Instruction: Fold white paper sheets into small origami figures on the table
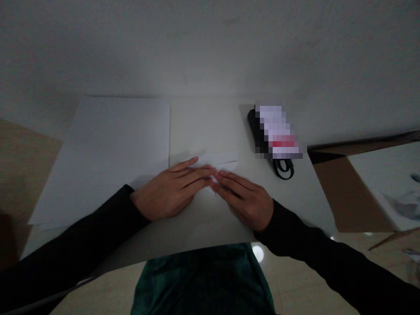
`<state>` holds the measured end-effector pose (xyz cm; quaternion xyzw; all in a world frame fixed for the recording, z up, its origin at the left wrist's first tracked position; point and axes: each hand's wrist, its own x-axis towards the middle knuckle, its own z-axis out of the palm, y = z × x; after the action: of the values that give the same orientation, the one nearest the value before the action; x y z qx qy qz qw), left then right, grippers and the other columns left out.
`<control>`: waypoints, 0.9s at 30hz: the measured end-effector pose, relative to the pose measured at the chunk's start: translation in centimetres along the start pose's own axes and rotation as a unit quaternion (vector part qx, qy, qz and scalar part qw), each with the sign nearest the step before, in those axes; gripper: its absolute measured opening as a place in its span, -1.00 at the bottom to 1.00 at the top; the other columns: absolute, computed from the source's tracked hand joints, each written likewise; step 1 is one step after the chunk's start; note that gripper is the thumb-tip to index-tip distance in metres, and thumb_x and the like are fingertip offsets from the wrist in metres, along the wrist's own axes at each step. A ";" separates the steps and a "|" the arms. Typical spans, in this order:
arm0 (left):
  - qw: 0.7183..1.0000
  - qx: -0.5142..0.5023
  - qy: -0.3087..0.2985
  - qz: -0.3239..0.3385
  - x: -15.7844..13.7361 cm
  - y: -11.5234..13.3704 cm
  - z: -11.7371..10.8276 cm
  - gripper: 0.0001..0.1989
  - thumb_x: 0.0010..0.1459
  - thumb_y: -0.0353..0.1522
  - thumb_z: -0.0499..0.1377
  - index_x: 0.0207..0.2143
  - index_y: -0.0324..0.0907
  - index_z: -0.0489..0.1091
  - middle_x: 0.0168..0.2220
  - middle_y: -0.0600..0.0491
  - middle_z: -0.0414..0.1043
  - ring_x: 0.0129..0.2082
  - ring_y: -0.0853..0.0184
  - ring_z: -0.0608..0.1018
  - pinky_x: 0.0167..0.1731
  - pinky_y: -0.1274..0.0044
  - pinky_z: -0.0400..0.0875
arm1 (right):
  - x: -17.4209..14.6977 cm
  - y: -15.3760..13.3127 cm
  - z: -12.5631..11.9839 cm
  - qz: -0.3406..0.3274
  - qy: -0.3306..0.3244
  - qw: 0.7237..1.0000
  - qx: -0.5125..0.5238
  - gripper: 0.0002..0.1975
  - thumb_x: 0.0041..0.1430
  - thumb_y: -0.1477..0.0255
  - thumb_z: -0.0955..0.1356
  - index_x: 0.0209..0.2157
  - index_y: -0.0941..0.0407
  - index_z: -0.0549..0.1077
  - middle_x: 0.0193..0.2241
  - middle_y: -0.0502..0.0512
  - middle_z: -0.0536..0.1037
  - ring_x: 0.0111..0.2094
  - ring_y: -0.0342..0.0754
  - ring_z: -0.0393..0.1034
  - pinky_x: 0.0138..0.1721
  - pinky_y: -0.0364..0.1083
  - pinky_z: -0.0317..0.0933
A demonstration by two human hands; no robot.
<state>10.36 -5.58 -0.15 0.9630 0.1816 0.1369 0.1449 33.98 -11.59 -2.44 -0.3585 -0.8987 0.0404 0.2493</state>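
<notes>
Seeing a stack of white paper sheets (pixel 124 131) well left of the fingertips, running under the black left sleeve (pixel 108 223). Resting the left hand (pixel 172 192) palm down over the white table (pixel 203 127), pointing its fingers rightward, nearly straight and close together, except for the little finger, set apart on the far side. Touching a folded white paper piece (pixel 225 158) directly beneath both sets of fingertips, stretching roughly left to right along its long axis, showing mostly just beyond them, with a small point poking out on the near side. Covering more of it with the left hand. Meeting the left fingertips with the right hand (pixel 247 199), palm down, bunching its slightly bent fingers and angling them leftward and away. Leaving unclear any pinch by the thumbs, hidden from view. Noticing a black case (pixel 254 127), pixelated in front, right of the fingertips and farther off, trailing a black strap loop (pixel 285 177).
</notes>
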 end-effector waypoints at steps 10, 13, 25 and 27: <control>0.999 -0.011 -0.027 0.013 -0.2 -0.6 -0.1 -0.53 0.17 -0.53 0.01 0.13 -0.13 0.23 0.19 -0.06 0.26 0.24 0.28 0.24 0.28 0.28 0.03 | -0.2 -0.4 -0.2 0.005 -0.028 0.999 -0.038 -0.54 0.17 0.67 0.24 0.12 0.23 0.32 0.08 0.29 0.41 0.21 0.05 0.18 0.16 0.07 0.23; 0.999 -0.004 -0.042 0.022 -0.3 -0.5 -0.1 -0.53 0.18 -0.52 0.01 0.15 -0.18 0.21 0.23 -0.11 0.18 0.27 0.26 0.18 0.27 0.30 0.06 | -0.2 -0.6 -0.2 -0.005 -0.027 0.998 -0.057 -0.56 0.17 0.66 0.25 0.10 0.27 0.33 0.08 0.34 0.40 0.20 0.08 0.18 0.16 0.07 0.24; 0.996 -0.045 -0.067 0.025 -0.5 -0.7 -0.2 -0.54 0.17 -0.48 0.04 0.15 -0.20 0.19 0.26 -0.15 0.10 0.30 0.18 0.10 0.24 0.24 0.10 | -0.7 -2.7 -0.2 -0.010 -0.022 0.995 -0.096 -0.64 0.17 0.63 0.23 0.00 0.31 0.40 0.05 0.44 0.42 0.18 0.15 0.20 0.08 0.09 0.31; 0.996 -0.046 -0.071 0.027 -0.6 -0.7 -0.2 -0.52 0.18 -0.45 0.05 0.17 -0.21 0.16 0.28 -0.17 0.06 0.31 0.15 0.07 0.25 0.22 0.08 | -0.8 -2.6 -0.2 -0.011 -0.020 0.996 -0.088 -0.63 0.15 0.63 0.23 0.01 0.33 0.40 0.05 0.45 0.42 0.18 0.16 0.20 0.08 0.10 0.30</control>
<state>9.59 -5.11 -0.36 0.9672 0.1378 0.0802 0.1979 32.92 -14.06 -1.91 -0.3681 -0.9076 -0.0346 0.1992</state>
